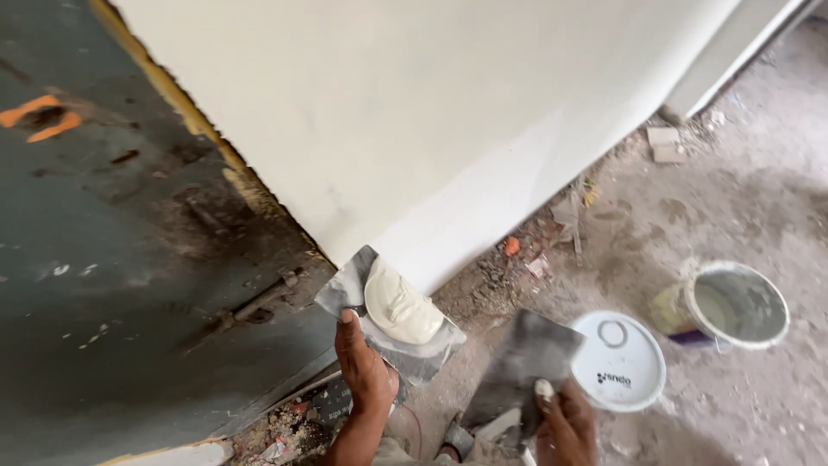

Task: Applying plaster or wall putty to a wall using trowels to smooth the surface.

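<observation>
Head camera, looking down at both hands near the foot of a smooth white plastered wall [448,112]. Left hand [364,367] closed around the lower edge of a flat grey metal plate [388,324], thumb up on its face, plate tilted and touching the wall's bottom corner. On the plate, just above that hand, a thick cream-coloured lump of putty [401,306]. Right hand [565,423] low and to the right, gripping the base of a dark grey flat metal trowel [526,362], putty-smeared thumb pressed on the blade; blade bare, held apart from the plate. Beside the trowel's tip, a round white bucket lid [619,361] on the dusty concrete floor [742,198]; further right, an open bucket [733,304]. Left of the wall, a dark weathered metal door [112,259].
</observation>
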